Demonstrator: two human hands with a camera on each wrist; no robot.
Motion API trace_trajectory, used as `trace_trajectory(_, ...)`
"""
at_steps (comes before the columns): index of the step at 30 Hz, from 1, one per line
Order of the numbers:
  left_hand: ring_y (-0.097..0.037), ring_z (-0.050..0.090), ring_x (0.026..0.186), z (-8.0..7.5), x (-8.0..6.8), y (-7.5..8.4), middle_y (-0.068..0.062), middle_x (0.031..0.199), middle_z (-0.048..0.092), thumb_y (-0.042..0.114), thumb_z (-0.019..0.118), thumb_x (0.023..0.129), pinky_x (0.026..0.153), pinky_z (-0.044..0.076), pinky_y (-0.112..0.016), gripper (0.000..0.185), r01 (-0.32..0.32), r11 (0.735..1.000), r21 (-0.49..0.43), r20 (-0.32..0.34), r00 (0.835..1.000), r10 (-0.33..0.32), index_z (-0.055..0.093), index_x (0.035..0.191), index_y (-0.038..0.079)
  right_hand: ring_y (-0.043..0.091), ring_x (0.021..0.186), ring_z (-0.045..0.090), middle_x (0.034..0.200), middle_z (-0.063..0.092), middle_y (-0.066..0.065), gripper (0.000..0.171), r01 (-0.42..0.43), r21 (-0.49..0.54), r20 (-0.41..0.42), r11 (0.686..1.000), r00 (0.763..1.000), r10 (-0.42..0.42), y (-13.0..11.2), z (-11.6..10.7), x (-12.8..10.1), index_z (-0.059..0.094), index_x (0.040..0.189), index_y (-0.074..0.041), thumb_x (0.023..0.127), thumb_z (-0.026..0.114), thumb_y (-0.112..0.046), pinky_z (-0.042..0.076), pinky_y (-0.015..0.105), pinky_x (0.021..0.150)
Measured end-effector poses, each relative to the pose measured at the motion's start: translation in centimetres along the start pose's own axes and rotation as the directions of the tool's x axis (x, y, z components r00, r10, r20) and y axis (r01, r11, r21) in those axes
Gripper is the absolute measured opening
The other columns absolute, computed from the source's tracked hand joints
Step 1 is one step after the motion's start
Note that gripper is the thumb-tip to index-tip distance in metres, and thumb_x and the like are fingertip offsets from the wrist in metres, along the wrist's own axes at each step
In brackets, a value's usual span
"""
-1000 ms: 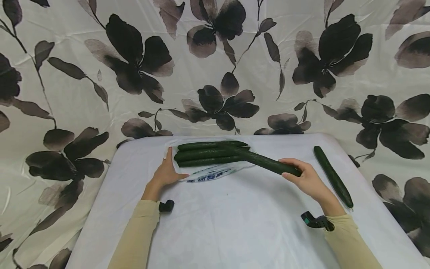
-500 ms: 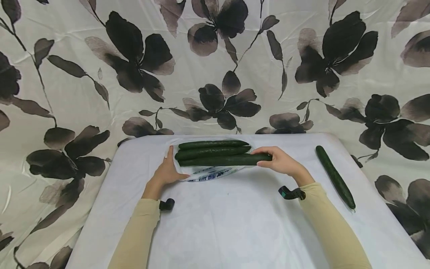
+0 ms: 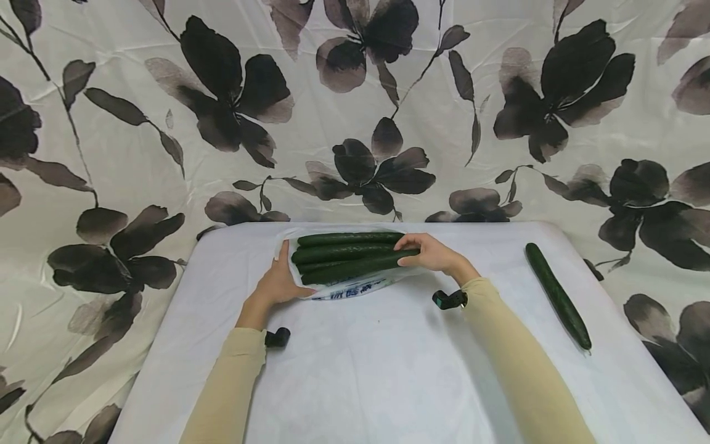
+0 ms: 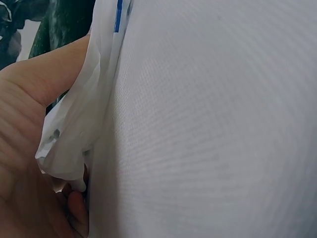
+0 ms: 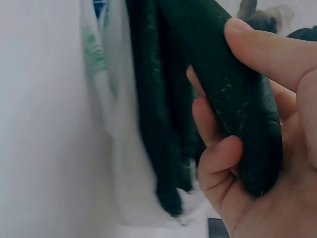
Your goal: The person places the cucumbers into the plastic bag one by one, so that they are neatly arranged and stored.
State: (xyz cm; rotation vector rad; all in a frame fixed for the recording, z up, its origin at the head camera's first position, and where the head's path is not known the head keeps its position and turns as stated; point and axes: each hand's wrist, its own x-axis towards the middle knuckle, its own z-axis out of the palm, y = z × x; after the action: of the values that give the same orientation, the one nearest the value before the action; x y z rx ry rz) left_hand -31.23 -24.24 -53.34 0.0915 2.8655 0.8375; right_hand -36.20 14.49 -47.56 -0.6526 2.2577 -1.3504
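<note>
Several long dark green cucumbers [image 3: 344,251] lie side by side in a clear plastic bag [image 3: 355,291] with blue print. At the bag's left end, my left hand [image 3: 272,282] holds the mouth, thumb and fingers spread apart; in the left wrist view the thin film [image 4: 74,124] lies over the thumb and bunches at the curled fingers. My right hand [image 3: 435,254] grips the right end of the front cucumber [image 5: 237,104], whose left part rests in the bag against the others. The right wrist view shows fingers wrapped under it and the thumb on top.
A single cucumber [image 3: 557,296] lies slanted on the right of the white-covered table [image 3: 366,370]. Behind the table's far edge hangs a pale cloth [image 3: 310,123] with dark flowers. Each wrist wears a small black camera [image 3: 449,300].
My right hand has moved left with the cucumber, which swung from slanting across the others to lying alongside them, further into the bag. The left hand has stayed at the bag's mouth.
</note>
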Motion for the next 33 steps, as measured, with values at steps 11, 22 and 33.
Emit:
trace_trajectory(11, -0.055, 0.031, 0.132, -0.1, 0.1, -0.1, -0.039, 0.147, 0.025, 0.06, 0.085, 0.061, 0.1, 0.035, -0.063, 0.147, 0.001, 1.0, 0.001, -0.004, 1.0, -0.001, -0.021, 0.152, 0.015, 0.023, 0.092, 0.059, 0.101, 0.063, 0.01, 0.039, -0.085, -0.012, -0.208, 0.996, 0.975, 0.08, 2.2, 2.1, 0.3, 0.053, 0.107, -0.004, 0.081, 0.081, -0.014, 0.049, 0.037, 0.078)
trace_trajectory(22, -0.055, 0.037, 0.127, 0.1, 0.2, -0.4, -0.039, 0.147, 0.024, 0.061, 0.084, 0.062, 0.097, 0.038, -0.063, 0.146, -0.007, 1.0, -0.008, -0.002, 1.0, 0.007, -0.022, 0.152, 0.016, 0.024, 0.082, 0.059, 0.108, 0.064, 0.016, 0.038, -0.041, -0.15, -0.252, 0.988, 0.968, 0.002, 3.0, 3.0, -0.7, 0.044, 0.108, -0.008, 0.09, 0.073, -0.024, 0.047, 0.041, 0.078)
trace_trajectory(33, -0.053, 0.027, 0.135, 0.0, -0.1, 0.1, -0.035, 0.145, 0.035, 0.06, 0.085, 0.061, 0.099, 0.036, -0.063, 0.145, 0.001, 1.0, -0.021, -0.002, 1.0, -0.001, -0.017, 0.154, 0.016, 0.025, 0.094, 0.062, 0.112, 0.065, 0.013, 0.037, -0.051, -0.274, -0.254, 0.96, 0.967, -0.021, 3.2, 3.0, -1.2, 0.052, 0.109, -0.011, 0.09, 0.071, -0.035, 0.046, 0.044, 0.085)
